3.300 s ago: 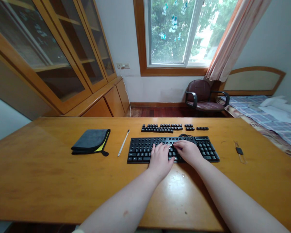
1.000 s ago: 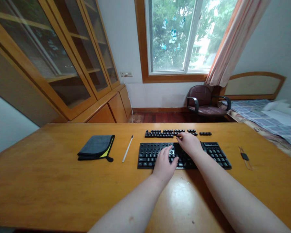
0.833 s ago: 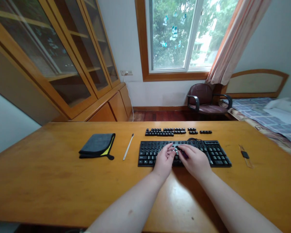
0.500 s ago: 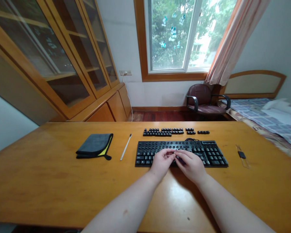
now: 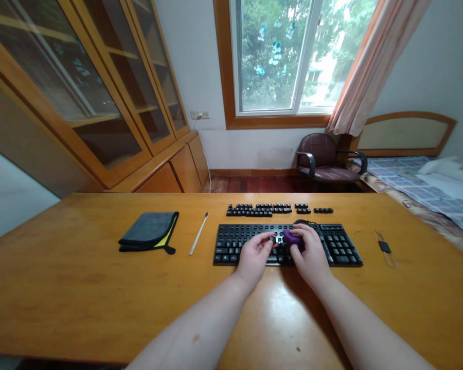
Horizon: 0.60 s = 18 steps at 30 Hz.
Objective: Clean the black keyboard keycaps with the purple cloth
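Note:
A black keyboard lies on the wooden desk, partly covered by my hands. My left hand pinches a small dark keycap between thumb and fingertips, just above the middle of the keys. Close beside it, my right hand has its fingers curled round a soft purple lump, whose exact kind is unclear. Between the hands, part of the key area shows bare spots. Behind the keyboard, several loose keycaps stand in rows.
To the left lie a folded grey cloth with a yellow inside and a thin white brush. A wire keycap puller with a black middle lies at the right. A maroon armchair stands beyond the desk.
My hands have moved apart from where their fingertips met. The purple lump now shows in my right hand, and the keycap in my left fingertips has come into view.

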### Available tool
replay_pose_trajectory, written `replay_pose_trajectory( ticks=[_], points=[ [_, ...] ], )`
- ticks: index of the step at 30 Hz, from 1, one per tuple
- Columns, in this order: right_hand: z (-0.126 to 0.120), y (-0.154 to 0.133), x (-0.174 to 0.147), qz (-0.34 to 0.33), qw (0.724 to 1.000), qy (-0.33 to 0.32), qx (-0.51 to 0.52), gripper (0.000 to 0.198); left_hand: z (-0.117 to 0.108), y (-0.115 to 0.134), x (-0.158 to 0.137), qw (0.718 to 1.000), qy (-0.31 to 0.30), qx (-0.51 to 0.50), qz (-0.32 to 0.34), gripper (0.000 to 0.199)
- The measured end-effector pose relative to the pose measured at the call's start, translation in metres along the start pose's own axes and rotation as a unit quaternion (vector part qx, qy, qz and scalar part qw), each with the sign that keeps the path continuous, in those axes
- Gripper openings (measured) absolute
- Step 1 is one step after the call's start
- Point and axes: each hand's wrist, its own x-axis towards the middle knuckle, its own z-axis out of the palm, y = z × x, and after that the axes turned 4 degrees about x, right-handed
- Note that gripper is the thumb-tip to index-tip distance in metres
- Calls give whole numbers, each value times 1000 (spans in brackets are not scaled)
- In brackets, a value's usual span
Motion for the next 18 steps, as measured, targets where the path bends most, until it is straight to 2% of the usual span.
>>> replay_pose_trajectory(
  ticks=[4, 9, 12, 18],
  points=[
    [-3, 1, 2, 32, 999, 12, 5, 13, 0, -1, 1, 1000, 2, -8, 0, 25],
    [-6, -3, 1, 122, 992, 2, 19, 21, 1, -2, -1, 1000, -13, 1, 11, 23],
    [-3, -4, 0, 175, 982, -24, 62, 22, 0, -2, -2, 999, -33, 31, 27, 22],
    [1, -8, 0, 197, 968, -39, 151, 27, -3, -3, -3, 992, -24, 100, 70, 19]
  ],
)
